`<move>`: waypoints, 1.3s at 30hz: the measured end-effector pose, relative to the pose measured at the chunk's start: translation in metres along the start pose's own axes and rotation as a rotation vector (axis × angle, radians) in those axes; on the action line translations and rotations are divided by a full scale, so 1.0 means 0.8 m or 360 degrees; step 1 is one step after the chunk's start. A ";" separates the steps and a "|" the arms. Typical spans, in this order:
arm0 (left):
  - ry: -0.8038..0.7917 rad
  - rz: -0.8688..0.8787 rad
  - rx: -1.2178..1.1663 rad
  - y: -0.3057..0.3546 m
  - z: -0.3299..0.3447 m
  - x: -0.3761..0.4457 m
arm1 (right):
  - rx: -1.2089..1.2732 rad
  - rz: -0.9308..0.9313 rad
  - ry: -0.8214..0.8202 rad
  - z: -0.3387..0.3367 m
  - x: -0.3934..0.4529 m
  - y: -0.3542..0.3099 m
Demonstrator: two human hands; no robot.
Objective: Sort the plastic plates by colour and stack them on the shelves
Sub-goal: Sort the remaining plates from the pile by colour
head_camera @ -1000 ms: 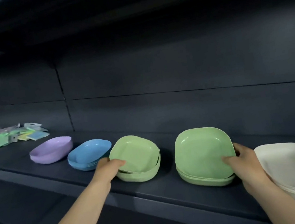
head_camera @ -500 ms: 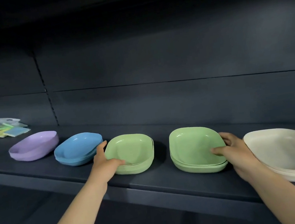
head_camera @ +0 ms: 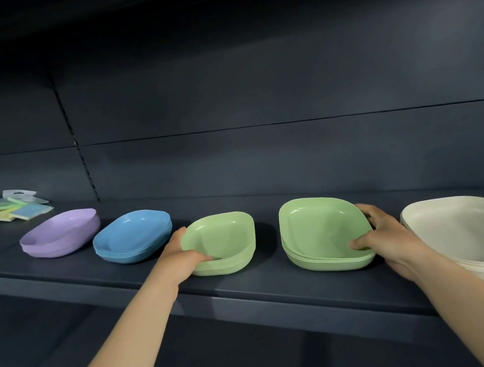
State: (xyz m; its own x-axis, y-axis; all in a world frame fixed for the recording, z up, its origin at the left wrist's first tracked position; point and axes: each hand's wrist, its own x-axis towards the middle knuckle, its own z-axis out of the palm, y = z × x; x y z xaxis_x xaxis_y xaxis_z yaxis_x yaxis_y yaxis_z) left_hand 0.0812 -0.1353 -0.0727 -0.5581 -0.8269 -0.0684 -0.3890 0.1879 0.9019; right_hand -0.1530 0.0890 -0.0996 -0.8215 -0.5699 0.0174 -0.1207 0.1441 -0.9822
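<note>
Left hand (head_camera: 179, 256) grips the smaller green stack (head_camera: 222, 243); right hand (head_camera: 389, 235) grips the larger green stack (head_camera: 322, 231).

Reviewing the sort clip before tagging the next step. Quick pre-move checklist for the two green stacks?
1. Left hand grips the left green stack: ok.
2. Right hand grips the right green stack: ok.
3. Both stacks flat on the shelf: ok.
4. Gap between the green stacks free: ok.
5. Blue stack close by the left hand's knuckles: cannot tell if touching.
6. Green sorted into one stack: not ok, two stacks.
</note>
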 end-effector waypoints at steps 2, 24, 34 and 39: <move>0.0003 0.0005 0.0019 0.001 0.002 -0.001 | -0.0010 0.0017 -0.0003 -0.001 0.002 0.001; 0.0000 0.0173 0.0950 0.106 0.013 -0.012 | -0.0935 -0.0052 -0.0310 -0.058 -0.033 -0.104; -0.0248 0.1058 0.1192 0.261 0.241 -0.158 | -0.2006 -0.0323 -0.0040 -0.284 -0.122 -0.122; -0.0412 0.1136 0.1197 0.310 0.365 -0.231 | -0.2113 -0.0270 0.0126 -0.427 -0.170 -0.101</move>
State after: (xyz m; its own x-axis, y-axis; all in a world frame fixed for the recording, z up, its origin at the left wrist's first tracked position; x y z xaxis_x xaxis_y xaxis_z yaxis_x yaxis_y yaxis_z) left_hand -0.1260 0.2186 0.0389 -0.9396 -0.2754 0.2032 -0.2136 0.9358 0.2806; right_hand -0.2222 0.4315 0.0411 -0.7670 -0.6174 0.1750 -0.6325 0.7734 -0.0436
